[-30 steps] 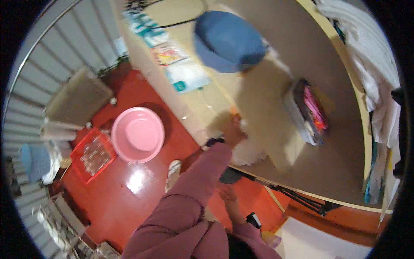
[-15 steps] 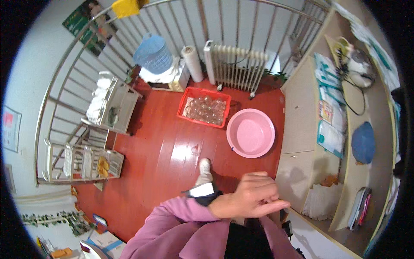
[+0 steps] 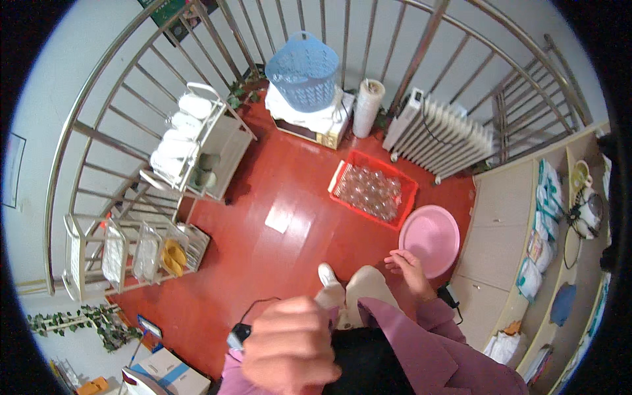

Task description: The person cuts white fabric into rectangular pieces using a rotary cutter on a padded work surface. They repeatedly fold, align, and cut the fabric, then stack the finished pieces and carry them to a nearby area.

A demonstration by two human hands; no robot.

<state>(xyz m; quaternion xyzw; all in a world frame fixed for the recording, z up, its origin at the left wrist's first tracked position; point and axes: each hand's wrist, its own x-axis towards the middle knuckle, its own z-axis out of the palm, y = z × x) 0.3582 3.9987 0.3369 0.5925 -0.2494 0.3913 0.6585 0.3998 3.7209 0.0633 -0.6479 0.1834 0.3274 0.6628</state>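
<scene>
My left hand (image 3: 289,345) is raised close in front of me, back of the hand up and slightly blurred. Its fingers look curled, and their inner side is hidden, so anything inside them does not show. Lower and to the right, my right hand (image 3: 408,268) has its fingers stretched out with nothing in them. In the picture it lies beside the near left rim of a round pink basin (image 3: 431,240) on the floor. Just beyond the basin is a red plastic basket (image 3: 409,192) filled with several clear rounded glass jars (image 3: 372,191).
A white oil heater (image 3: 444,135), a roll of film (image 3: 368,108) and a blue basket (image 3: 303,72) stand along the metal railing. White trolleys (image 3: 227,155) line the left side. A cabinet (image 3: 500,217) with open shelves runs along the right. Red floor (image 3: 243,243) lies between.
The view has turned left, so the basin, basket and heater sit further right. My right hand has come into sight with fingers extended. My left hand has come closer and further left.
</scene>
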